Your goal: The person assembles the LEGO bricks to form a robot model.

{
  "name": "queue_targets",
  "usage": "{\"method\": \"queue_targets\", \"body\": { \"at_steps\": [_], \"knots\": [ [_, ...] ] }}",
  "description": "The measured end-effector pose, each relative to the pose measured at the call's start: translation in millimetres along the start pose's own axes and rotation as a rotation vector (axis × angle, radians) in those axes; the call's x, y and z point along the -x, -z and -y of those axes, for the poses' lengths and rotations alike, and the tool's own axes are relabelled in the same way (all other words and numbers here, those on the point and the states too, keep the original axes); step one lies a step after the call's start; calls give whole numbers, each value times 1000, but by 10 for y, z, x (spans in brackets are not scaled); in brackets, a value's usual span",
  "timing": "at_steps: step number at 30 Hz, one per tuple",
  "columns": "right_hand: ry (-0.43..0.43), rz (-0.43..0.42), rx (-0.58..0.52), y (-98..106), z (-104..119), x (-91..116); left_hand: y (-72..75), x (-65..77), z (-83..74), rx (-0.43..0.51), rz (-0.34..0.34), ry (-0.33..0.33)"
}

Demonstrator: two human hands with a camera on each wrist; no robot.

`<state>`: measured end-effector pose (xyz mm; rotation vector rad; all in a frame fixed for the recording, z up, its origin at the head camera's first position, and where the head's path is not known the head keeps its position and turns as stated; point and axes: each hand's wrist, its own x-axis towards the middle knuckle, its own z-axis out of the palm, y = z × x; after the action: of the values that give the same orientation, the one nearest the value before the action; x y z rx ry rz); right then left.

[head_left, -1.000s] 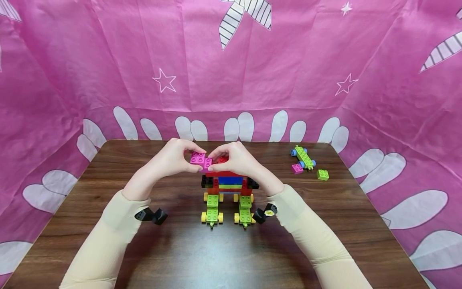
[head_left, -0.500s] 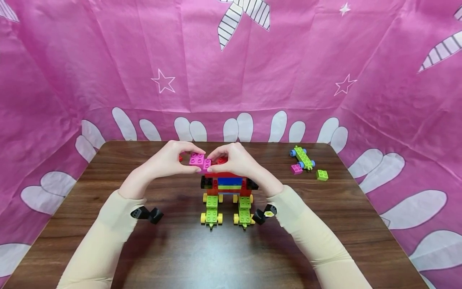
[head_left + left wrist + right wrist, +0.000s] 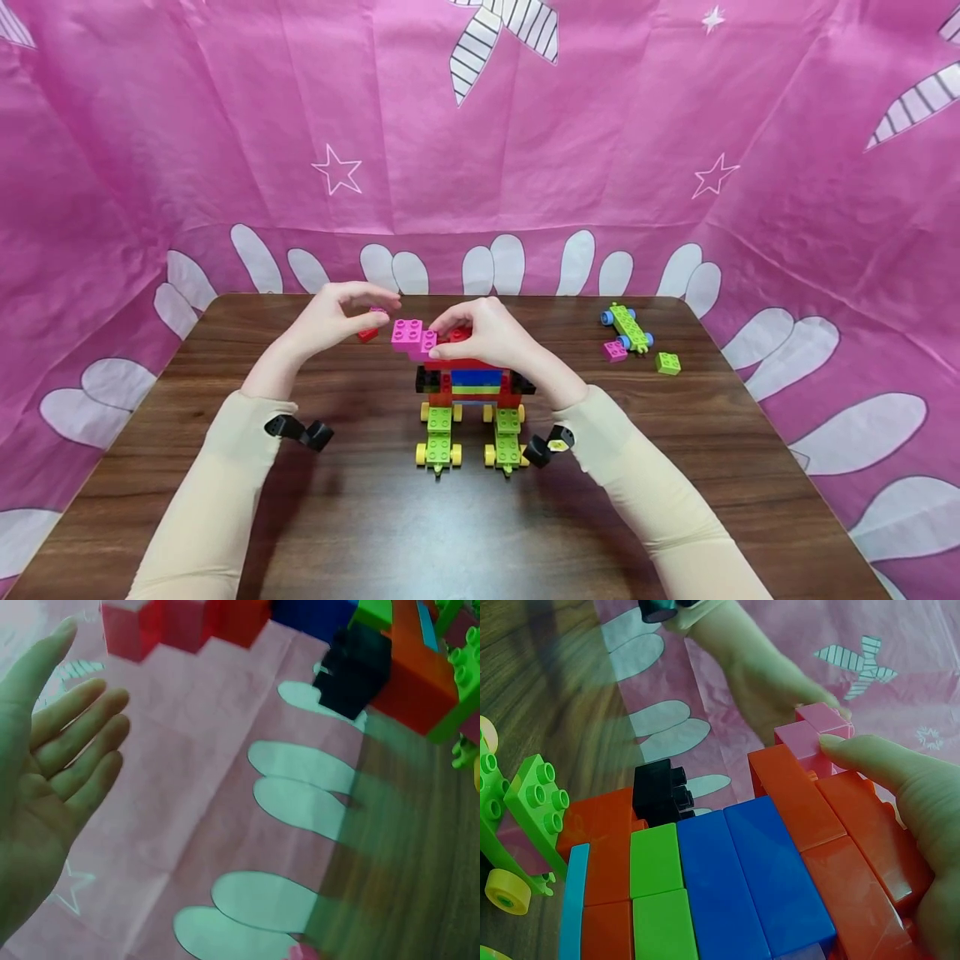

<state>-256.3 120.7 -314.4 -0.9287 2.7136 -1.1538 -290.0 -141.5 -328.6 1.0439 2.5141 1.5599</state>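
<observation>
A toy figure of building bricks (image 3: 476,377) stands upright on two lime wheeled bases (image 3: 438,450) in the head view. Its body stacks red, blue and green rows, with black bricks at the sides. Two stepped pink bricks jut from its top left: an outer pink brick (image 3: 407,333) and an inner pink brick (image 3: 428,343). My right hand (image 3: 495,337) pinches the inner one beside the red top; its thumb (image 3: 862,756) presses there in the right wrist view. To the left, my left hand (image 3: 326,321) holds nothing, fingers apart from the bricks.
A loose red brick (image 3: 367,335) lies on the wooden table (image 3: 420,542) just behind my left fingers. At the right rest a lime wheeled base (image 3: 628,327) with blue wheels, a pink brick (image 3: 615,352) and a lime brick (image 3: 668,363). Pink patterned cloth (image 3: 420,167) surrounds the table's far sides.
My left hand has let go of the outer pink brick and moved left, uncovering the loose red brick. The right hand keeps its hold, and the figure stays where it was.
</observation>
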Motion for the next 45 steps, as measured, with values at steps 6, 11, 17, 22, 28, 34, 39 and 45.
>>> {"method": "queue_targets", "body": {
  "at_steps": [6, 11, 17, 22, 28, 34, 39, 45],
  "knots": [
    [-10, -2, 3, 3, 6, -3, 0, -29, 207, 3, -161, 27],
    [1, 0, 8, -1, 9, -7, -18, -17, 206, -24, -252, 51],
    [5, -3, 19, -2, 1, -3, -26, -53, 504, -31, -344, 49],
    [4, -9, 22, 2, 5, 6, -40, -126, 869, -125, -369, 77],
    [5, -4, 22, -8, 4, 10, -83, -189, 1089, -231, -336, 76],
    [16, -6, 21, -12, 3, 13, -127, -217, 1230, -255, -285, 113],
    [17, -12, 16, -16, 12, 27, -148, -210, 1316, -281, -239, 166],
    [-5, -10, 17, -15, 21, 31, -154, -213, 1409, -307, -201, 229]
  ]
}}
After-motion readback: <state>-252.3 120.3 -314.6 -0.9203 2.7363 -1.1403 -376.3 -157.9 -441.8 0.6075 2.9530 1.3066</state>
